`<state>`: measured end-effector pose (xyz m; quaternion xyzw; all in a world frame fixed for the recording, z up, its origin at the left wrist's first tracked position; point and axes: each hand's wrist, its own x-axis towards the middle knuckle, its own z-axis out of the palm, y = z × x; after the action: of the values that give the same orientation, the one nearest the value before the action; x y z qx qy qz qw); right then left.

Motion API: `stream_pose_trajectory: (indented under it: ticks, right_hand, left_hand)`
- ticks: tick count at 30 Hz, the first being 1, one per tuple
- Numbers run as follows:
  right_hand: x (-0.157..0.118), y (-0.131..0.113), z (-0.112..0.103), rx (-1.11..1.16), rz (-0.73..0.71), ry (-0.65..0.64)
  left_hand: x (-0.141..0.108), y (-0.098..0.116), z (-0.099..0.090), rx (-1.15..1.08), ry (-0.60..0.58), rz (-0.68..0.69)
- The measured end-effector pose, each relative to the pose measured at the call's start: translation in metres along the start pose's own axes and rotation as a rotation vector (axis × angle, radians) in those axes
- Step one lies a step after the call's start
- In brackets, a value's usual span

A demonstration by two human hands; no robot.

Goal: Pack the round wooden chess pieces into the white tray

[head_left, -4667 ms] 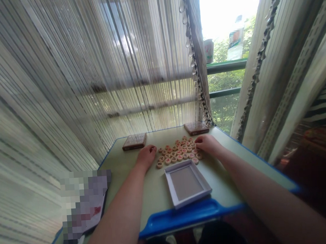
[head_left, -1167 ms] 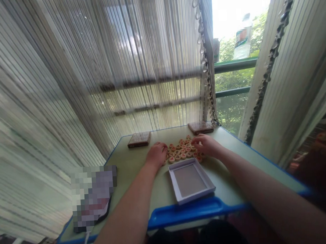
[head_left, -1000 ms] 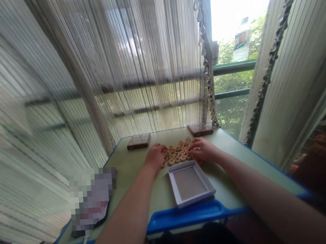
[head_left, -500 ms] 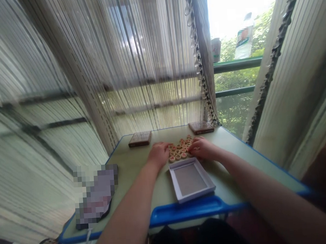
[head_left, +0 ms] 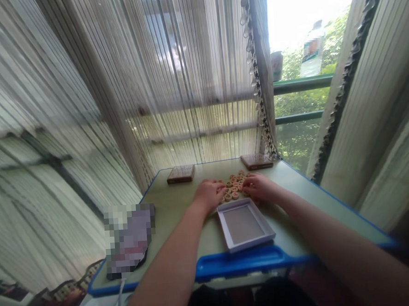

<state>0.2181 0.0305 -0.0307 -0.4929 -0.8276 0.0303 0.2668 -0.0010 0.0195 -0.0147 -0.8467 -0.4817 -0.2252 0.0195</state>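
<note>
Round wooden Chinese chess pieces (head_left: 235, 189) with red and dark markings lie flat in a tight cluster at the table's middle. My left hand (head_left: 209, 194) rests at the cluster's left side, its fingers stretched over and touching the nearest pieces. On the opposite side, my right hand (head_left: 260, 187) has its curved fingers against the right-hand pieces, partly hiding them. Both hands look open, cupping the group between them without lifting any piece. Just in front of the pieces lies a shallow white box tray (head_left: 224, 229) with a grey inside.
On the pale green table (head_left: 292, 175), a brown flat box (head_left: 181, 174) stands back left and another brown box (head_left: 257, 162) back right. A blurred phone-like slab (head_left: 132, 240) with a white cable (head_left: 121, 296) lies left. A blue trough (head_left: 239, 263) lines the front edge.
My left hand has moved right, over the left-hand pieces, covering more of them. The two hands are closer together. The whole view has shifted slightly; the tray stays in place on the table.
</note>
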Motion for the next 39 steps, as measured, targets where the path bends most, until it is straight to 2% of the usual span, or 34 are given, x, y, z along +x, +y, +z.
stream_pose_trajectory:
  ticks: [6, 12, 15, 18, 22, 27, 33, 39]
  right_hand:
    - [0.001, 0.001, 0.005, -0.015, 0.015, 0.04]
    - [0.001, 0.0, 0.002, -0.009, -0.011, 0.053]
    - [0.001, 0.001, 0.003, -0.014, -0.039, 0.037]
    - [0.002, 0.002, 0.004, -0.049, -0.009, 0.053]
    - [0.001, 0.002, 0.005, -0.075, 0.053, 0.048]
    - [0.001, 0.002, 0.005, -0.045, 0.029, 0.025]
    - [0.001, -0.001, 0.0, -0.015, -0.012, 0.054]
    - [0.0, 0.002, 0.0, -0.077, 0.075, 0.084]
  left_hand:
    - [0.006, 0.003, 0.005, -0.002, -0.079, 0.133]
    - [0.002, 0.003, 0.001, 0.095, -0.082, 0.054]
    - [0.001, 0.002, 0.001, 0.094, -0.035, 0.044]
    - [0.004, 0.001, 0.003, 0.067, -0.01, 0.023]
    - [0.008, -0.002, 0.006, 0.004, -0.075, 0.026]
    - [0.007, -0.002, 0.004, -0.039, -0.121, 0.026]
    - [0.004, -0.001, 0.0, -0.035, -0.061, -0.053]
    - [0.005, -0.001, -0.004, -0.086, -0.015, -0.057]
